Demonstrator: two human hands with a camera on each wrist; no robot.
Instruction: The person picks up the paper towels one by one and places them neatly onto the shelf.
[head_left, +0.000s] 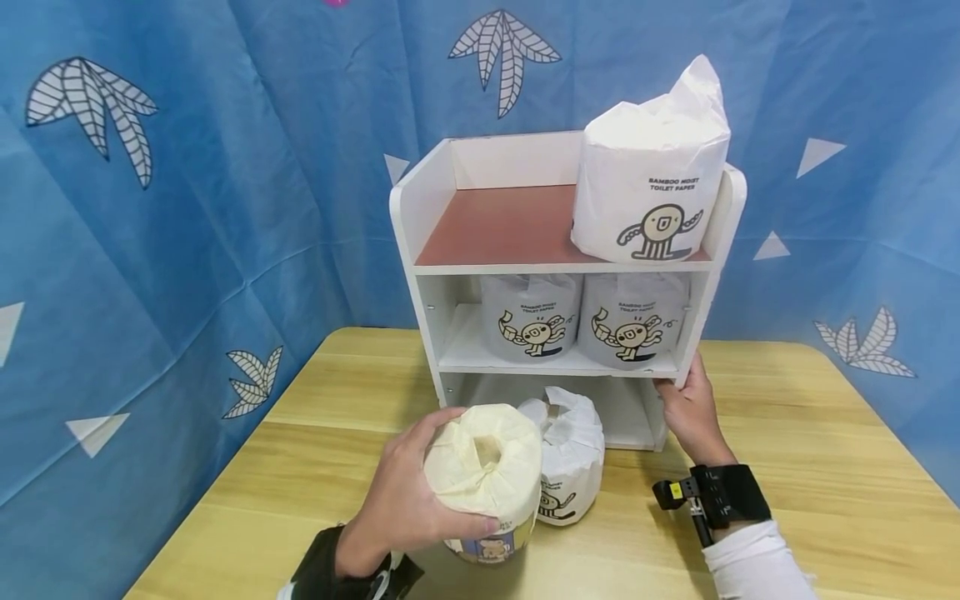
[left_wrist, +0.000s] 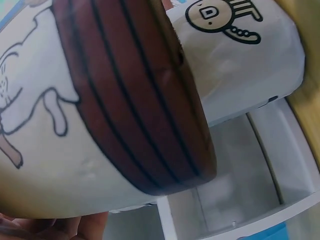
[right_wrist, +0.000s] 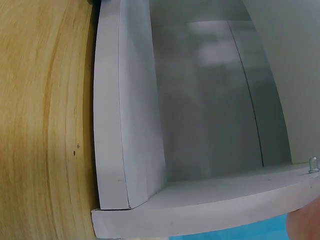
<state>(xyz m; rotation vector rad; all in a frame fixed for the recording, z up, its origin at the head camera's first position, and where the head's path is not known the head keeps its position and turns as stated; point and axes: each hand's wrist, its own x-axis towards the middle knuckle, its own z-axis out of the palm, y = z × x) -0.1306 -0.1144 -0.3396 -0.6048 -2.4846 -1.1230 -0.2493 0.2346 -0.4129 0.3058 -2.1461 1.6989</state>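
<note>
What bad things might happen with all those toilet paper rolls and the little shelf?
The wrapped roll on the table stands right in front of the bottom compartment, so the roll gripped by the left hand might bump it there. The top roll sits near the top shelf's front edge; a jolt could tip it off. The right hand touches the shelf unit at only one side, so it may shift.

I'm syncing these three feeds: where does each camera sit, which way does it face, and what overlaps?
Head: on the head, looking forward and down at the white shelf; left hand and right hand show.
Left wrist: pressed close to the held roll; a sliver of that hand shows.
Right wrist: beside the shelf's bottom bay; a fingertip shows.
Both wrist views share that bay.
</note>
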